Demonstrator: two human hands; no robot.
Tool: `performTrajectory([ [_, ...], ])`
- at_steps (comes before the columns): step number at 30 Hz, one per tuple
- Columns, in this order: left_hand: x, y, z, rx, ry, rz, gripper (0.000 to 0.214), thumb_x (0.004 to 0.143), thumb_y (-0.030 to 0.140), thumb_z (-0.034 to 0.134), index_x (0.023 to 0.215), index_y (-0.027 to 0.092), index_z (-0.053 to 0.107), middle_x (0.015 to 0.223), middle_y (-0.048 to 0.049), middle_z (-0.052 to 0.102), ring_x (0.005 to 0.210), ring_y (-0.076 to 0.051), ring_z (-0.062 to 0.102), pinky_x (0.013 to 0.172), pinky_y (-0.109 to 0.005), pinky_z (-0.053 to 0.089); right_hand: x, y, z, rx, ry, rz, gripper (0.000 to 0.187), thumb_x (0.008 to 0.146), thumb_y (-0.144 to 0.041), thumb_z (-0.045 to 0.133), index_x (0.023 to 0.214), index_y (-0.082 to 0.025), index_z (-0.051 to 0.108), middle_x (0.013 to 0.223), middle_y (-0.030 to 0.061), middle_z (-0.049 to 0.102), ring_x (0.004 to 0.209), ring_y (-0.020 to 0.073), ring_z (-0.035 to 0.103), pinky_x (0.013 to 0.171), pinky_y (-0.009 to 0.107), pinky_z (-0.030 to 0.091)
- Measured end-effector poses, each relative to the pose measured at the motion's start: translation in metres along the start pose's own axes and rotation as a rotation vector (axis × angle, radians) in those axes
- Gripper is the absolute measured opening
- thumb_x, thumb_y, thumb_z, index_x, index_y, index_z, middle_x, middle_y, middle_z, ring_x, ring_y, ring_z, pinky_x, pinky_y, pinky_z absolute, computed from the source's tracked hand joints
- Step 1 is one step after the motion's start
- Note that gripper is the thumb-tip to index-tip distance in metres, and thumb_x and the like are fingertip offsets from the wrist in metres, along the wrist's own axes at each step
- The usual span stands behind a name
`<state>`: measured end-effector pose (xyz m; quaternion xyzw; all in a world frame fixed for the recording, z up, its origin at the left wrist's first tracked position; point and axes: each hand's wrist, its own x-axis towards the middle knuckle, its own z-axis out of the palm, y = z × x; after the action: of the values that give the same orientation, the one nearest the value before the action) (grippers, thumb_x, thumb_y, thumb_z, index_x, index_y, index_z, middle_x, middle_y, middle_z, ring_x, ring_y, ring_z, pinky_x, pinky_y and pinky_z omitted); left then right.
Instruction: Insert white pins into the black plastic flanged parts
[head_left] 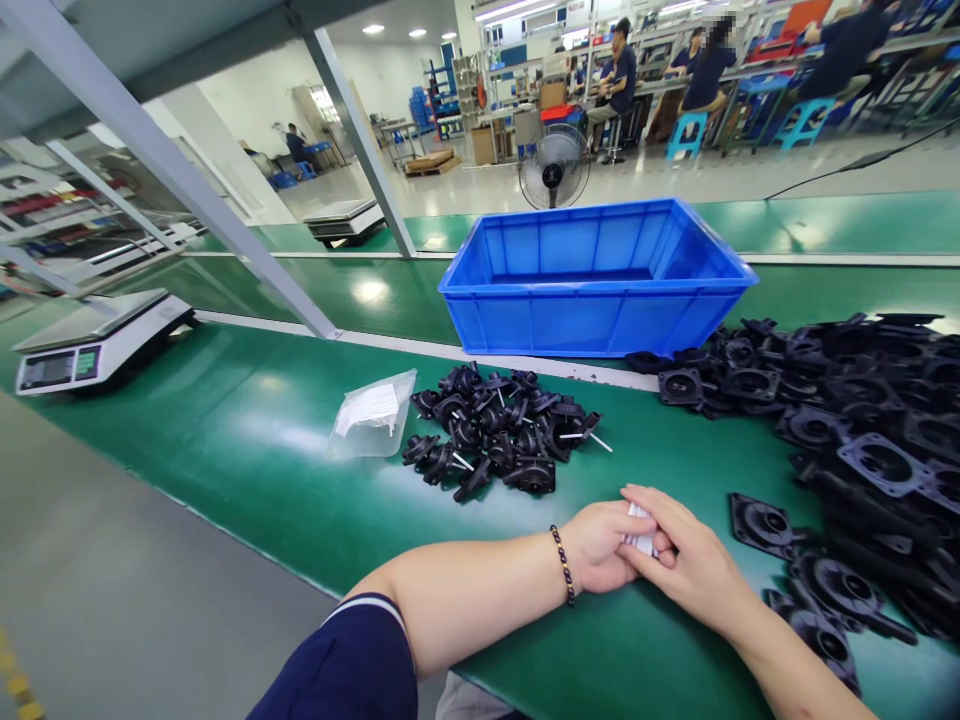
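My left hand (606, 548), with a beaded bracelet on its wrist, is closed around a small bundle of thin white rods (640, 530). From the other side, my right hand (694, 555) is cupped over the same bundle, its fingers meeting the left hand's. The fingers hide much of the bundle. Just beyond the hands lies a pile of black plastic pump-like parts (499, 425), several with a white rod sticking out. Left of that pile rests a clear plastic bag (373, 415) with white contents. Square-flanged black housings (765, 522) lie to the right of my right hand.
A blue bin (592, 318) stands behind the pile. More black housings (885, 460) are heaped along the right side of the green table (255, 450). A digital scale (97, 340) sits at the left, near a slanting metal post (187, 190). People work beyond a fan (553, 170).
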<state>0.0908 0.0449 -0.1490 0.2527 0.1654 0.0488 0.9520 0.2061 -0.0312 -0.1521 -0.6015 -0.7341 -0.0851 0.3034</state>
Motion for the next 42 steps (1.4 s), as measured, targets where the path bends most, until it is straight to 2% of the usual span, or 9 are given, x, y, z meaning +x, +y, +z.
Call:
performTrajectory([
  [6,0.001,0.002,-0.003,0.016,-0.014,-0.022,0.026,0.062,0.028,0.067,0.062,0.006,0.053,0.063,-0.0073,0.054,0.060,-0.011,0.054,0.060,-0.021,0.037,0.000,0.000,-0.004,0.027,-0.031,0.036,0.039,0.081,-0.036,0.051,0.116,-0.019,0.044,0.109,0.0050,0.057,0.096,0.0136,0.058,0.078,0.024,0.052],
  [11,0.001,0.002,-0.001,0.033,0.003,0.019,0.040,0.056,0.039,0.074,0.064,0.007,0.050,0.060,-0.0052,0.052,0.058,-0.012,0.053,0.054,-0.021,0.036,0.001,0.000,-0.003,-0.001,-0.052,0.035,0.060,0.072,-0.043,0.059,0.122,-0.016,0.041,0.114,0.0079,0.054,0.100,0.0171,0.056,0.080,0.027,0.052],
  [17,0.000,-0.002,0.003,0.040,0.039,0.052,0.049,0.048,0.043,0.078,0.060,0.007,0.048,0.061,-0.0049,0.052,0.059,-0.009,0.052,0.061,-0.020,0.037,0.002,0.000,0.000,-0.023,0.015,-0.003,0.036,0.080,-0.034,0.049,0.112,-0.016,0.048,0.106,0.0058,0.059,0.093,0.0145,0.059,0.076,0.024,0.052],
  [21,-0.002,0.001,0.006,0.046,0.012,0.064,0.044,0.043,0.033,0.080,0.060,0.007,0.050,0.061,-0.0033,0.051,0.061,-0.009,0.052,0.063,-0.020,0.037,0.001,0.002,-0.004,0.008,0.009,0.035,0.034,0.082,-0.032,0.046,0.112,-0.017,0.049,0.107,0.0053,0.059,0.093,0.0136,0.059,0.076,0.023,0.052],
  [27,-0.002,0.007,0.002,0.080,-0.006,0.025,0.042,0.047,0.033,0.077,0.065,0.006,0.051,0.066,-0.0094,0.056,0.062,-0.015,0.056,0.054,-0.022,0.032,0.002,0.006,-0.008,-0.012,-0.044,0.015,0.061,0.076,-0.044,0.055,0.126,-0.014,0.038,0.122,0.0091,0.050,0.108,0.0180,0.053,0.084,0.028,0.051],
  [32,-0.001,0.006,0.002,0.103,-0.009,0.034,0.043,0.047,0.037,0.077,0.063,0.005,0.051,0.066,-0.0089,0.055,0.060,-0.011,0.053,0.056,-0.021,0.030,0.000,0.010,-0.005,-0.093,0.033,-0.047,0.046,0.080,-0.041,0.052,0.118,-0.016,0.046,0.114,0.0070,0.055,0.102,0.0167,0.057,0.081,0.028,0.052],
  [39,-0.003,0.007,0.008,0.093,0.035,0.022,0.053,0.037,0.041,0.081,0.067,0.007,0.053,0.060,-0.0034,0.053,0.057,-0.010,0.050,0.058,-0.023,0.029,0.002,0.009,-0.006,-0.111,0.089,-0.088,0.042,0.080,-0.041,0.051,0.113,-0.014,0.049,0.109,0.0068,0.058,0.099,0.0149,0.058,0.080,0.025,0.052],
  [42,-0.002,0.006,0.005,0.079,0.021,0.032,0.053,0.038,0.037,0.081,0.071,0.008,0.052,0.060,-0.0032,0.054,0.058,-0.011,0.051,0.060,-0.025,0.030,0.002,0.009,-0.006,-0.101,0.091,-0.098,0.043,0.080,-0.041,0.052,0.113,-0.014,0.048,0.107,0.0065,0.058,0.096,0.0138,0.059,0.078,0.023,0.052],
])
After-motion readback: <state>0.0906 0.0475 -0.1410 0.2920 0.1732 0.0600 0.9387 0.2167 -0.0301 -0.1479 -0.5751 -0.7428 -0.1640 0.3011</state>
